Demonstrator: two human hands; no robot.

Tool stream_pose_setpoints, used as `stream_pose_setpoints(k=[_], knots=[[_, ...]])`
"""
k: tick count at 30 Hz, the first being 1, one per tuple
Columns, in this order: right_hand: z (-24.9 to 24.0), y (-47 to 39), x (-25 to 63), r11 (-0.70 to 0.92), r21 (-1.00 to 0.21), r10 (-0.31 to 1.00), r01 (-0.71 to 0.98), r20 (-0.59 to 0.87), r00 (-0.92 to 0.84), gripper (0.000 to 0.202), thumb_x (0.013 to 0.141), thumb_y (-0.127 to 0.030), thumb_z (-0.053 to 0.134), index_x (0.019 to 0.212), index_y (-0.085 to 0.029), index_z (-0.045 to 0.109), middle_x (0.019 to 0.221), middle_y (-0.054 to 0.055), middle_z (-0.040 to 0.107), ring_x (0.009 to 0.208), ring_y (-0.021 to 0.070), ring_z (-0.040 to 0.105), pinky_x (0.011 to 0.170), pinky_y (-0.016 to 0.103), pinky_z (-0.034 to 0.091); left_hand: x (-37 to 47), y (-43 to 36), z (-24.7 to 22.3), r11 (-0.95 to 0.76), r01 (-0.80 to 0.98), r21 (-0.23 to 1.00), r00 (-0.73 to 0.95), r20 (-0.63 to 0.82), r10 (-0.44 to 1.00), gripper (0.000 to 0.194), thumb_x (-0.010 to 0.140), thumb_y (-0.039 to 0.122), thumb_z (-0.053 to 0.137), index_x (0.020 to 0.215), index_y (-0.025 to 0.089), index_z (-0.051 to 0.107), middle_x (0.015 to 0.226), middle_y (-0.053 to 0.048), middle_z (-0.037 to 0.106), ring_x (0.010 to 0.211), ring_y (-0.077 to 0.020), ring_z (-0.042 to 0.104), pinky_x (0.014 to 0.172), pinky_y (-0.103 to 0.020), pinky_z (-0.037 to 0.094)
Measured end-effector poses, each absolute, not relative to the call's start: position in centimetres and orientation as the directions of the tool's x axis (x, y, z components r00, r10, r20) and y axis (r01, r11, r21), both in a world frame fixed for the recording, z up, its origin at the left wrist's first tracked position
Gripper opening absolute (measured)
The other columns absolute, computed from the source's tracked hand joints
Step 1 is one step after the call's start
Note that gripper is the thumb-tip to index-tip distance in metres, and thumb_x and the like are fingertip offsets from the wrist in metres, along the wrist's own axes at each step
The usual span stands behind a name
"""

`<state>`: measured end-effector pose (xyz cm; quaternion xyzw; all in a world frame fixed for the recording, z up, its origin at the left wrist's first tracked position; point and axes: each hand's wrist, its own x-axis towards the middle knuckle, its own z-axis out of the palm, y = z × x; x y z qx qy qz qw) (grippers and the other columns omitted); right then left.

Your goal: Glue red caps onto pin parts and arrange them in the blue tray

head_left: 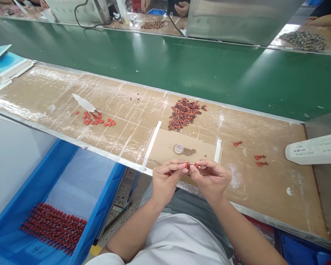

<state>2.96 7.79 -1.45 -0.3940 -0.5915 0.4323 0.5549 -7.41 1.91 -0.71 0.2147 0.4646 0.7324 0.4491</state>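
Close together over the front edge of the bench, both hands are closed in pinches. My left hand [167, 177] grips a small red round base [187, 165]. My right hand [213, 179] pinches a small dark-and-red figurine [196, 166], whose end meets the base; whether they are joined I cannot tell. Just beyond lies a small round clear dish [178, 148] beside a wet brown patch [189, 151]. Farther back is a heap of small red-and-dark figurines [183, 113]. Loose red discs [95, 120] lie to the left, by a white pointed strip [84, 102].
Three figurines on red bases [261, 163] are at right, near a white container [314, 149]. Below left, a blue crate [105, 184] holds rows of red-based pieces [55, 224]. A green conveyor belt [154, 62] runs behind the bench; co-workers' hands [182, 9] show beyond.
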Motion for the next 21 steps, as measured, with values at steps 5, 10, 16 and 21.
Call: stream_pose_setpoints(k=[5,10,16,21], knots=[[-1.75,7.75,3.44,0.286,-0.957,0.954,-0.041,0.288,-0.078,0.013,0.068,-0.018,0.081,0.079,-0.020,0.073,0.068,0.002,0.074,0.053,0.0131,0.067,0.050,0.021,0.058,-7.07,2.00,-0.60,-0.168,-0.432,0.886,-0.502,-0.081,0.861,0.011,0.070,0.018,0.082,0.079,0.024,0.079,0.088,-0.004,0.075,0.083,-0.0169,0.069,0.078,-0.028,0.059],[-1.67,7.69,3.67,0.295,-0.952,0.951,-0.085,0.301,-0.068,0.016,0.070,-0.019,0.080,0.085,-0.022,0.074,0.077,0.003,0.075,0.063,0.0152,0.071,0.057,0.025,0.061,-6.60,1.87,-0.63,-0.198,-0.418,0.887,-0.521,-0.055,0.852,0.013,0.073,0.014,0.079,0.082,0.023,0.079,0.093,-0.005,0.074,0.088,-0.0174,0.069,0.082,-0.029,0.058],[-1.44,7.62,3.72,0.287,-0.952,0.954,-0.110,0.295,-0.062,0.016,0.071,-0.021,0.081,0.086,-0.023,0.074,0.077,0.003,0.075,0.063,0.0162,0.071,0.058,0.028,0.060,-6.45,1.74,-0.78,-0.201,-0.370,0.907,-0.527,-0.027,0.849,0.014,0.074,0.013,0.078,0.084,0.023,0.078,0.094,-0.005,0.072,0.089,-0.0173,0.069,0.082,-0.029,0.057],[-1.22,7.57,3.58,0.257,-0.959,0.963,-0.117,0.264,-0.055,0.013,0.070,-0.020,0.081,0.081,-0.022,0.074,0.073,0.002,0.075,0.060,0.0158,0.070,0.056,0.027,0.060,-6.61,1.77,-0.95,-0.211,-0.310,0.927,-0.542,0.010,0.840,0.017,0.073,0.011,0.079,0.083,0.025,0.078,0.092,-0.004,0.073,0.086,-0.0152,0.069,0.079,-0.026,0.057]])
